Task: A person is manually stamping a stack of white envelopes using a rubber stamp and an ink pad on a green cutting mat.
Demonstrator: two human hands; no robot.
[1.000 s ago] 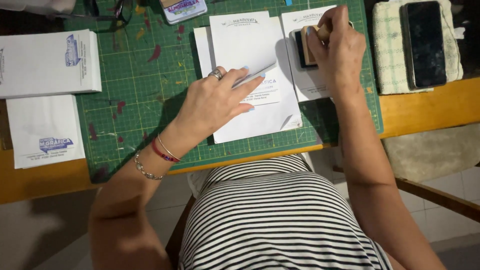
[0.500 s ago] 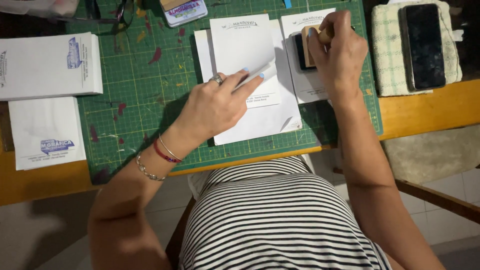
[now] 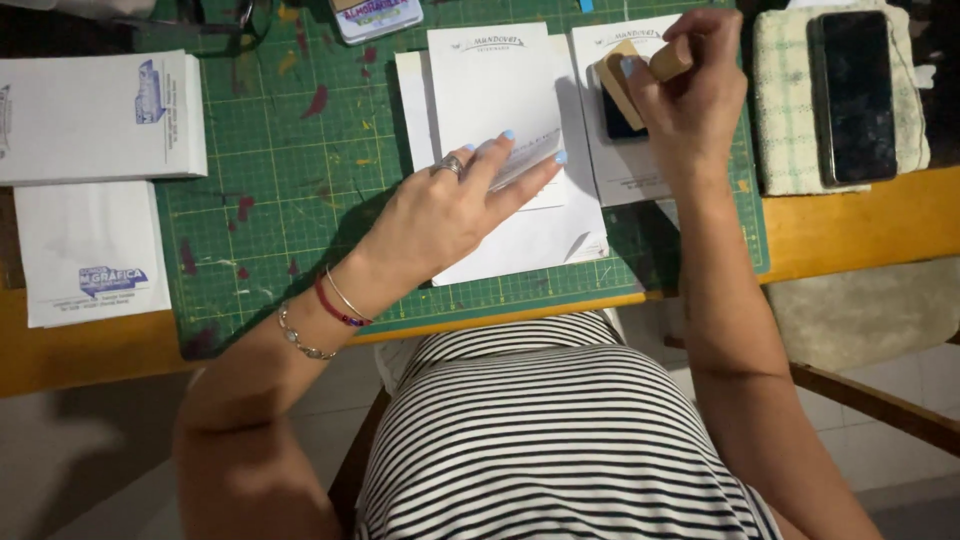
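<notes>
My left hand [image 3: 455,205] lies flat on a stack of white printed sheets [image 3: 500,110] in the middle of the green cutting mat [image 3: 290,190], its fingers holding the lower edge of the top sheet down. My right hand [image 3: 690,95] grips a wooden-handled rubber stamp [image 3: 630,75], tilted and lifted just above a dark ink pad [image 3: 618,118]. The ink pad rests on a second white sheet [image 3: 640,170] to the right of the stack.
Two piles of white printed paper [image 3: 95,115] [image 3: 90,255] lie at the left on the orange table [image 3: 850,225]. A dark phone [image 3: 855,95] rests on a folded cloth [image 3: 780,110] at the right. A small tin [image 3: 375,15] sits at the mat's far edge.
My right hand has lifted and tilted the stamp off the ink pad. My left hand has stayed on the sheets with only a small shift of the fingers.
</notes>
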